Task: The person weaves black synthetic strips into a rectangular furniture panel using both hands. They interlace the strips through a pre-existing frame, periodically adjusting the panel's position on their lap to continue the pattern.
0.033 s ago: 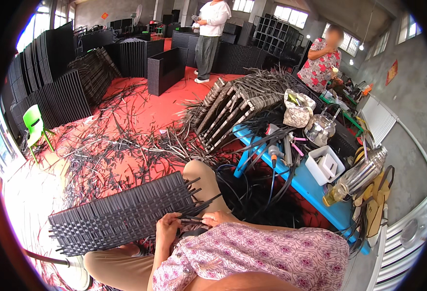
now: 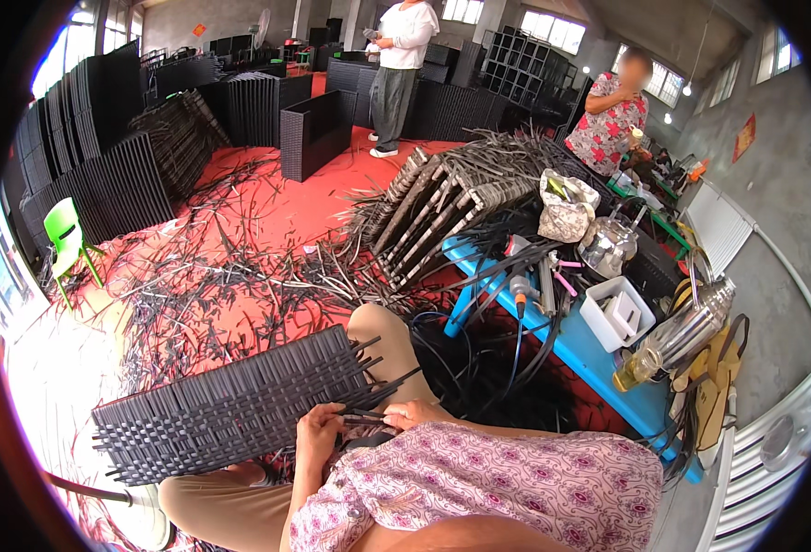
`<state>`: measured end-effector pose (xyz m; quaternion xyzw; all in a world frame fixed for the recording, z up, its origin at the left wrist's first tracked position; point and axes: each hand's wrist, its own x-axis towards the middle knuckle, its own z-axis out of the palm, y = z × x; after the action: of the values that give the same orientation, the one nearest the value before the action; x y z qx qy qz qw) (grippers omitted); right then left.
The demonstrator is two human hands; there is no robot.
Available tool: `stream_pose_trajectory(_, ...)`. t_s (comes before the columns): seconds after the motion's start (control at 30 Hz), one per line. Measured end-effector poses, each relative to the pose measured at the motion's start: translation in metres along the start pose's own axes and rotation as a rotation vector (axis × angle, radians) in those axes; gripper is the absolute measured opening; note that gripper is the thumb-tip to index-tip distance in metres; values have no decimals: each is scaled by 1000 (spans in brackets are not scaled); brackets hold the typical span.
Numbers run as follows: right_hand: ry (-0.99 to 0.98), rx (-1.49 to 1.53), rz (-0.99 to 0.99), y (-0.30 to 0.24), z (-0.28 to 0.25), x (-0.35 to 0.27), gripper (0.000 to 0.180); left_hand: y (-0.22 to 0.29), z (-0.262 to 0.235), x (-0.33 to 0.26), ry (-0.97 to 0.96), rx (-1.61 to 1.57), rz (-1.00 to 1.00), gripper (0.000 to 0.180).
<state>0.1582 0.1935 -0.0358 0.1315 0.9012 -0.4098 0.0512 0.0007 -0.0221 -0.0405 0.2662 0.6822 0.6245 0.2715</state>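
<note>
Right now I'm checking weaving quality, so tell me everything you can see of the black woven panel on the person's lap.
The black woven panel is a long, flat rectangle of dark strips that look like plastic rattan, interlaced in a tight basket weave. It lies tilted across the person's knee, running toward the lower left. Its right edge is unfinished: loose strip ends stick out there. The left hand grips those ends at the near corner, and the right hand touches them beside it.

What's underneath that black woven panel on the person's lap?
The black woven panel rests across the person's tan-trousered legs, one knee rising behind its right end. Both hands, left hand and right hand, work its loose strand ends. The panel hides whatever lies beneath its left part.
</note>
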Motion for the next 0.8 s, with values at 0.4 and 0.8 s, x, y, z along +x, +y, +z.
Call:
stream_pose_trajectory(0.4,-46,32,-2,-31,-18,-13,36,2,3,-4,9,-19,-24,25)
stream_pose_trajectory(0.8,-66,22,16,-32,-19,-12,36,-5,2,-2,6,-32,-22,25)
